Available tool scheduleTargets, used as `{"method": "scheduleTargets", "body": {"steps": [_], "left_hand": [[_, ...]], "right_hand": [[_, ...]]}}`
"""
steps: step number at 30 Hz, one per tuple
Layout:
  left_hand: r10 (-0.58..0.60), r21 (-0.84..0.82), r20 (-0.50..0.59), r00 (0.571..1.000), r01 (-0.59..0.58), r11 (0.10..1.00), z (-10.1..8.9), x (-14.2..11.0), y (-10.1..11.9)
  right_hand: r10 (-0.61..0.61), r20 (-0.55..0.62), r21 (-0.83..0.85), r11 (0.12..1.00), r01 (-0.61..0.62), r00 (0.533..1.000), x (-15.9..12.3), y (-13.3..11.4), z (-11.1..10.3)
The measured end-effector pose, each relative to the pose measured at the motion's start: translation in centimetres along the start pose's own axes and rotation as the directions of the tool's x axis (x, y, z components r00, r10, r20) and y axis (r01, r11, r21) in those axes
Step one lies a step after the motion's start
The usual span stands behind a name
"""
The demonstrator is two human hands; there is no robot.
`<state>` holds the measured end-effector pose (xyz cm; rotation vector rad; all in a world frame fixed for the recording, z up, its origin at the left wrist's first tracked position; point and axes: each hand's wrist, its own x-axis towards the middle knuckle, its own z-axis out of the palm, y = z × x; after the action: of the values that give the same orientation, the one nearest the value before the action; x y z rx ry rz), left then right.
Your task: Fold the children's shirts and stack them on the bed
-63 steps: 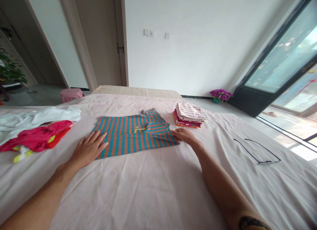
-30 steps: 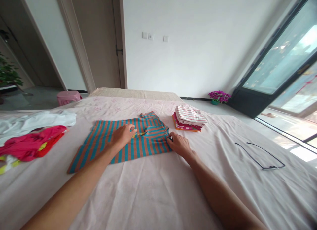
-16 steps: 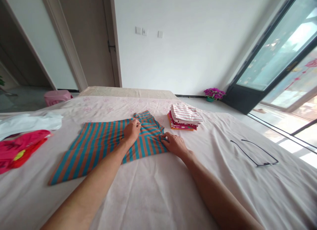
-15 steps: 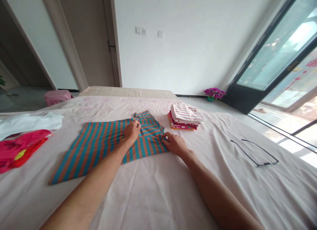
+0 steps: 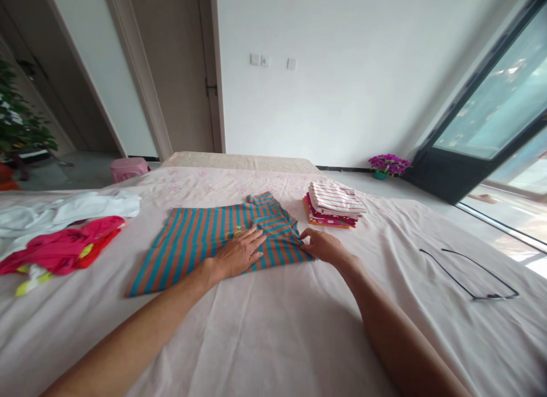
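A teal and brown striped shirt (image 5: pixel 192 232) lies spread on the bed, its neck end to the right and a short sleeve folded over at the top. My left hand (image 5: pixel 240 252) rests flat on the middle of it with fingers stretched, beside a small yellow print. At the neck edge, my right hand (image 5: pixel 328 248) is closed, thumb and bent fingers gripping the fabric. Just beyond that hand sits a stack of folded clothes (image 5: pixel 335 203), with a red-striped white one on top.
Loose white clothing (image 5: pixel 72 212) and a crumpled pink garment (image 5: pixel 64 246) lie at the left. Eyeglasses (image 5: pixel 474 277) rest at the right on the wrinkled bed sheet (image 5: pixel 273 340). A pink stool (image 5: pixel 129 168) and purple flowers (image 5: pixel 388 164) stand beyond the bed.
My left hand has gone from closed fingers on the shirt to lying flat, slightly nearer to me. My right hand stays at the neck edge. The view has turned a little left.
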<state>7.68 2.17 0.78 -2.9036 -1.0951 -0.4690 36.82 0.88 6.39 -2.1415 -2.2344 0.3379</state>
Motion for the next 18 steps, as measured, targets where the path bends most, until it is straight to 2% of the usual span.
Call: {"method": "scheduleTargets", "body": {"steps": [2, 4, 6, 8, 9, 13, 15, 18], "left_hand": [[-0.005, 0.019, 0.011, 1.0, 0.005, 1.0, 0.1, -0.2, 0.3], [-0.018, 0.043, 0.011, 1.0, 0.017, 0.999, 0.1, -0.1, 0.5], [-0.027, 0.058, 0.008, 1.0, 0.026, 0.998, -0.1, 0.0, 0.8], [-0.04, 0.066, -0.004, 0.999, 0.041, 0.997, -0.5, -0.3, 0.8], [-0.049, 0.067, -0.009, 0.999, 0.049, 0.997, -0.7, -0.6, 0.7], [-0.136, 0.066, 0.029, 0.99, 0.134, 0.989, -1.9, -3.9, -1.5], [-0.242, 0.084, 0.057, 0.969, 0.237, 0.968, -2.6, -6.3, -3.6], [-0.411, 0.152, 0.061, 0.91, 0.399, 0.904, -3.5, -10.0, -7.2]], "right_hand": [[-0.019, -0.076, -0.092, 0.996, 0.012, 0.997, -0.5, -1.0, -0.4], [-0.128, -0.198, -0.142, 0.985, 0.1, 0.972, -0.9, -2.5, -0.1], [-0.321, -0.267, -0.163, 0.944, 0.285, 0.909, -0.9, -3.8, 1.0], [-0.48, -0.254, -0.188, 0.876, 0.444, 0.84, -0.6, -4.6, 2.7], [-0.517, -0.228, -0.203, 0.854, 0.479, 0.825, -0.4, -4.6, 3.6], [-0.514, -0.164, -0.258, 0.846, 0.467, 0.842, 0.4, -3.8, 6.5], [-0.513, -0.174, -0.277, 0.845, 0.458, 0.841, 0.5, -3.4, 7.0], [-0.499, -0.176, -0.289, 0.85, 0.44, 0.848, 0.1, -3.5, 6.4]]}}
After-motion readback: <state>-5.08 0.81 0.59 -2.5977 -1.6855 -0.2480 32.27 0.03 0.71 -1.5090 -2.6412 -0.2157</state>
